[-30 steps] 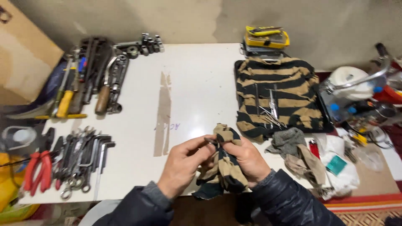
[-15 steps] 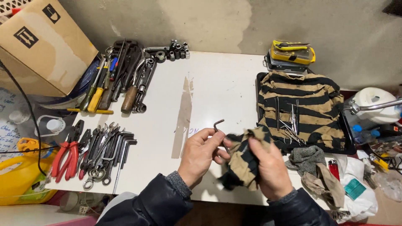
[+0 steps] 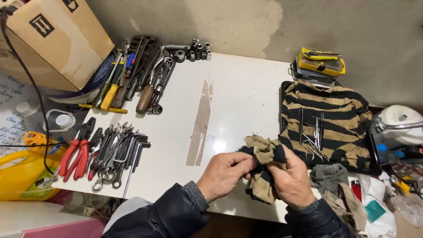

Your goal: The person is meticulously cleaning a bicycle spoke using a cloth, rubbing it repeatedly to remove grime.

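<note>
Two hands, left hand (image 3: 224, 172) and right hand (image 3: 291, 181), both closed tight around one crumpled tan-and-black striped rag (image 3: 264, 169), held just above the near edge of the white tabletop (image 3: 238, 97). Further out: one striped cloth (image 3: 328, 117) spread with thin metal tools, two red-handled pliers (image 3: 75, 154), one cardboard box (image 3: 57, 39).

whatever is held inside the striped rag (image 3: 264, 169) is hidden by its folds and by the fingers of the left hand (image 3: 224, 174) and right hand (image 3: 293, 183). the cardboard box (image 3: 53, 39) and yellow jug (image 3: 22, 174) are cut off at the left edge.
</note>
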